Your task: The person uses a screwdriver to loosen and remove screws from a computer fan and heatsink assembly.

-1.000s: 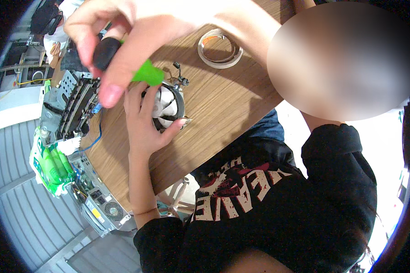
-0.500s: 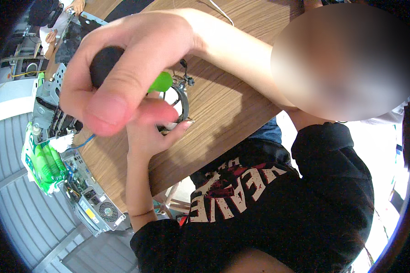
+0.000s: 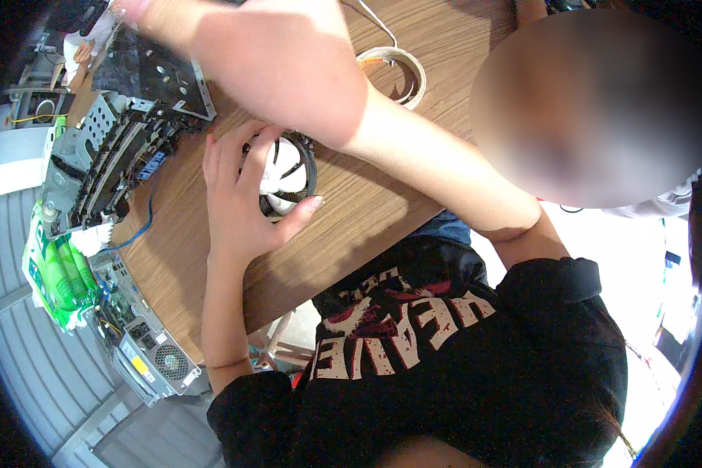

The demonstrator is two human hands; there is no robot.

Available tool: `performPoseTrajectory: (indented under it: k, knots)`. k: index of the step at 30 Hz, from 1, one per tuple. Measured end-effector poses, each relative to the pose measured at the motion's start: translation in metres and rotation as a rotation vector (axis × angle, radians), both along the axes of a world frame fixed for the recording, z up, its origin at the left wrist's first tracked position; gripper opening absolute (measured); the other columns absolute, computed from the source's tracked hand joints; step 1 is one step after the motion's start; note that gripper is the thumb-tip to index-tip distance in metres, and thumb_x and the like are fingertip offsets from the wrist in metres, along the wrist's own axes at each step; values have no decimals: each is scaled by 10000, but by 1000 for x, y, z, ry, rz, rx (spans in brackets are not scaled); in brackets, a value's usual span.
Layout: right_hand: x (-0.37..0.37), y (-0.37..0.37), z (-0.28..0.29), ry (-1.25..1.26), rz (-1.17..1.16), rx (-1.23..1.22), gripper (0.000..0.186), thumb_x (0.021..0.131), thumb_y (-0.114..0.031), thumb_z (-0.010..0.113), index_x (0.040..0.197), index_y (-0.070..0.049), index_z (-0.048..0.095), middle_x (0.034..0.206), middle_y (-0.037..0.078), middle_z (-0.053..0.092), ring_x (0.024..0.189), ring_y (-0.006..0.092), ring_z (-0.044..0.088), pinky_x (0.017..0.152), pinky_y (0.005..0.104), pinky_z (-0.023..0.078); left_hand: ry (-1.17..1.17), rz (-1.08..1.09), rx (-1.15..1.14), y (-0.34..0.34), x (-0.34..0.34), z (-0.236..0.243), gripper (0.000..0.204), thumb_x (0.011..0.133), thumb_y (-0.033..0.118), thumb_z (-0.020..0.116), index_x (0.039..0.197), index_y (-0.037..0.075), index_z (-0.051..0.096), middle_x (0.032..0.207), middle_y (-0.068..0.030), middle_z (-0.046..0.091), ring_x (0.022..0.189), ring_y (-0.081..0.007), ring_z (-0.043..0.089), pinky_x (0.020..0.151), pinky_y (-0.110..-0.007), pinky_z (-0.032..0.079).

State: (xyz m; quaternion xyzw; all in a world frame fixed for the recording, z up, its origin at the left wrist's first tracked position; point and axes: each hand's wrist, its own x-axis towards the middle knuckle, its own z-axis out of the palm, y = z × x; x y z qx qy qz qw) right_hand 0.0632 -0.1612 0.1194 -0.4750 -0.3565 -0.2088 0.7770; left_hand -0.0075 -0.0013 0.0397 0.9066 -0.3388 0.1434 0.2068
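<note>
A round cooling fan [image 3: 282, 178] with white blades and a black rim lies on the wooden table. My left hand [image 3: 238, 175] is wrapped round it, with the thumb on the near side and the fingers over the far side. Above the table, my right arm crosses the view from the right. My right hand [image 3: 281, 66] is large and blurred, stretched toward the upper left past the fan. Its fingertips are smeared at the top edge, so whether it holds anything is hidden.
A roll of tape [image 3: 421, 82] lies on the table [image 3: 359, 195] beyond my right forearm. An opened metal computer chassis [image 3: 101, 168] stands at the left, near a green packet [image 3: 58, 273] and a power supply unit [image 3: 160, 351]. Another person's hand [image 3: 83, 52] shows at far upper left.
My right hand, which held a black-and-green handle over the fan, has swung up and to the left, uncovering the fan. My left hand stays round the fan.
</note>
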Motion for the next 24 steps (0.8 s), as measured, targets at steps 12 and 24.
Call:
performPoseTrajectory:
  k: [12, 24]
  knots:
    - [1, -73, 16, -164, 174, -531, 299, 913, -162, 667, 1175, -41, 588, 770, 5, 507, 695, 73, 482, 644, 264, 457, -48, -47, -7, 0, 3, -1, 835, 639, 418, 817, 1348, 118, 491, 1293, -142, 493, 1200, -394, 464, 1066, -640, 267]
    - [63, -16, 33, -590, 800, -363, 285, 754, -113, 726, 731, -61, 446, 671, -19, 419, 610, 88, 386, 536, 262, 311, 19, 9, 53, -2, -1, 8, 828, 633, 422, 805, 1319, 56, 524, 1294, -185, 476, 1222, -410, 440, 1068, -580, 295]
